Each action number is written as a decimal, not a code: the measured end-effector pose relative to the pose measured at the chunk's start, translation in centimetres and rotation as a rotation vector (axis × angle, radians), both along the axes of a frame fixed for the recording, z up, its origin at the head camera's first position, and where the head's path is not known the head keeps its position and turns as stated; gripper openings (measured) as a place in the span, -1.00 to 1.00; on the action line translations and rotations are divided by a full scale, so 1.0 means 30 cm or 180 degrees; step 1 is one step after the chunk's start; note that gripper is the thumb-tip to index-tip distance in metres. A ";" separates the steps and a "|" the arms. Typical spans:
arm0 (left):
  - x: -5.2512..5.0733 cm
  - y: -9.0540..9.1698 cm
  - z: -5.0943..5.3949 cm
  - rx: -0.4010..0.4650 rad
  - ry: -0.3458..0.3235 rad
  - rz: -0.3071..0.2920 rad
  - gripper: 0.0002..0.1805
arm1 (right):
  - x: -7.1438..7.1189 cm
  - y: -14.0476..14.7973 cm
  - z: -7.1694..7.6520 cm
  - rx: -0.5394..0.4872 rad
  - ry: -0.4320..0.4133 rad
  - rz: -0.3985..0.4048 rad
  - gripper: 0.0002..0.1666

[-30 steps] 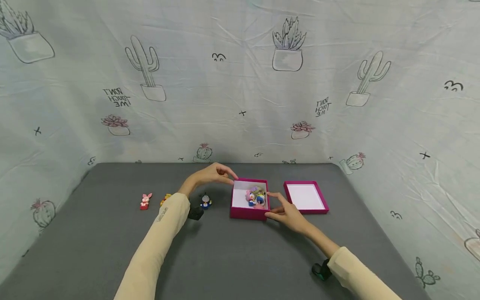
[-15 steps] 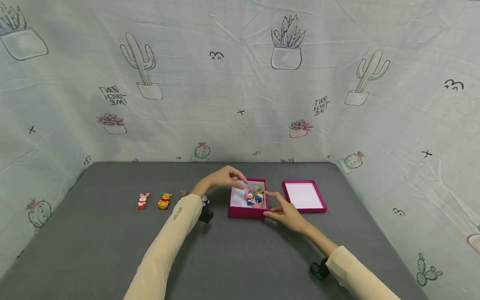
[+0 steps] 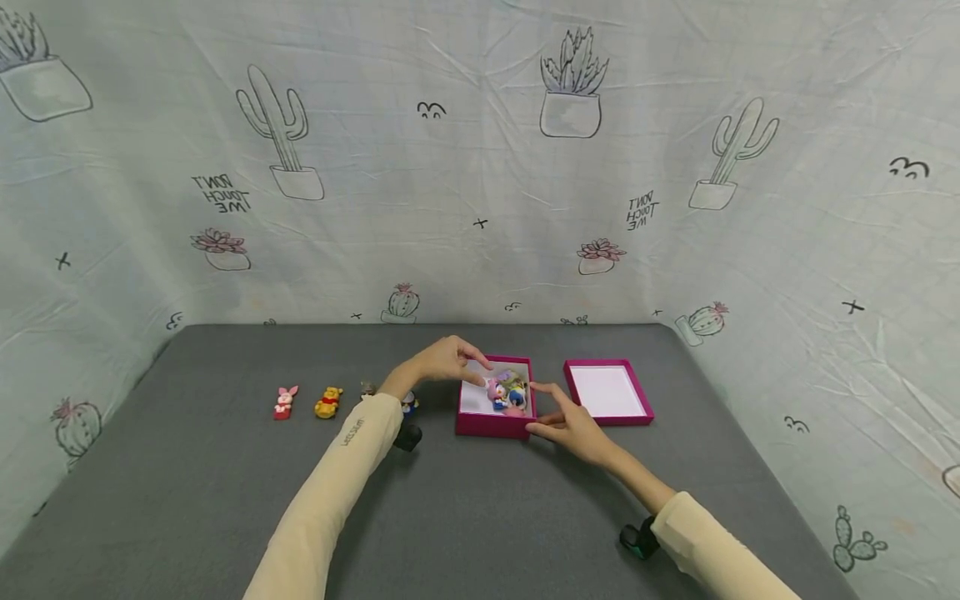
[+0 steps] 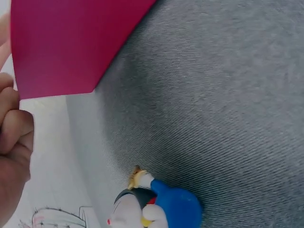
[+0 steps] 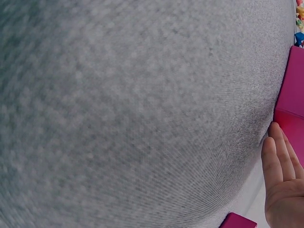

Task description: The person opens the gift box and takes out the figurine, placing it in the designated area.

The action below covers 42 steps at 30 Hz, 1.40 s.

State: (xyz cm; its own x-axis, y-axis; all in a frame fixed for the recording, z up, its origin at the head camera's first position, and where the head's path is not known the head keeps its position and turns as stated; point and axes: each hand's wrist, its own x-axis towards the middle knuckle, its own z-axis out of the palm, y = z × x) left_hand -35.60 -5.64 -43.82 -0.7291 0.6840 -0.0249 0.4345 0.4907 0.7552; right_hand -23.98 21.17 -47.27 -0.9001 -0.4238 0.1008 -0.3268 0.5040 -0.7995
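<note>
A magenta box [image 3: 492,427] with a white inside stands mid-table, several small figurines [image 3: 510,395] clustered in its right part. Over its left edge reaches my left hand [image 3: 444,360], thumb and forefinger apart and pointing at the figurines; no thing shows between them. In the left wrist view the outer fingers [image 4: 16,126] are bent beside the box wall [image 4: 57,52]; the thumb and forefinger tips are hidden. My right hand [image 3: 576,429] rests against the box's right side. Its fingers [image 5: 273,164] lie straight along the wall in the right wrist view.
A magenta lid [image 3: 611,392], white inside facing up, lies right of the box. Left stand a pink piglet figurine [image 3: 284,403], a yellow bear figurine [image 3: 328,402], a partly hidden figurine [image 3: 367,388] and a blue-clothed figurine [image 4: 178,206]. A printed cloth [image 3: 450,167] hangs behind.
My left hand has moved right, from the box's left rim to over its inside. The right hand stays against the box. The head view has shifted slightly.
</note>
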 end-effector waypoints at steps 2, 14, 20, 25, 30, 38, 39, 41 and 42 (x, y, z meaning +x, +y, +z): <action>0.006 0.008 -0.007 -0.0113 0.0231 0.0076 -0.69 | -0.001 0.000 0.001 -0.0006 0.0006 0.0008 -0.25; 0.082 0.074 -0.011 -0.1117 0.0637 0.0510 -0.56 | -0.002 0.003 0.008 -0.0056 0.0048 0.0093 -0.25; 0.095 0.083 -0.022 -0.1264 0.0691 0.0663 -0.48 | 0.007 -0.009 0.017 -0.0019 0.0098 0.0113 -0.25; 0.106 0.093 -0.022 -0.1307 0.0723 0.0764 -0.41 | 0.041 -0.027 0.080 -0.0058 0.0079 0.0120 -0.27; 0.114 0.103 -0.023 -0.1380 0.0770 0.0909 -0.43 | 0.060 -0.039 0.128 -0.0038 0.0035 0.0139 -0.28; 0.120 0.127 -0.025 -0.1564 0.0920 0.1028 -0.45 | 0.057 -0.038 0.125 -0.0045 0.0049 0.0113 -0.28; 0.123 0.129 -0.026 -0.1600 0.0951 0.1034 -0.44 | 0.056 -0.037 0.124 -0.0049 0.0055 0.0116 -0.29; 0.126 0.134 -0.026 -0.1665 0.1021 0.1041 -0.42 | 0.057 -0.036 0.123 -0.0053 0.0065 0.0113 -0.28; 0.128 0.136 -0.025 -0.1697 0.1057 0.1038 -0.41 | 0.057 -0.036 0.123 -0.0048 0.0071 0.0111 -0.28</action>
State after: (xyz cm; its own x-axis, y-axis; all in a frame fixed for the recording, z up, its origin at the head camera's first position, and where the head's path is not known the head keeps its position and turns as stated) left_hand -31.75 -1.56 -44.58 -0.9218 0.3860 -0.0363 0.3683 0.9011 0.2288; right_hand -22.26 20.10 -43.58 -0.8824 -0.4531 0.1271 -0.3617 0.4801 -0.7992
